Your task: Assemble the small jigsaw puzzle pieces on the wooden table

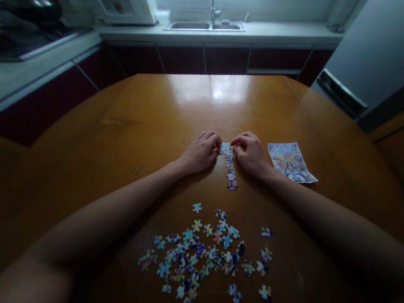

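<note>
A joined strip of jigsaw puzzle pieces (pixel 230 163) lies flat on the wooden table, wider at its far end and narrowing toward me. My left hand (pixel 202 151) is closed, its curled fingertips on the strip's far left edge. Opposite it, my right hand (pixel 249 152) grips the far right edge with thumb and fingers drawn together. Parts of the fingertips are hidden. Nearer to me, between my forearms, a heap of loose jigsaw pieces (pixel 199 256) is spread out, some overlapping.
A creased printed picture sheet (pixel 291 161) lies right of my right hand. Under everything is a glossy brown table (pixel 147 116). Beyond it are a counter with a double sink (pixel 205 27), a white microwave (pixel 122 1), a wok (pixel 31 3) on the stove and a fridge (pixel 388 56).
</note>
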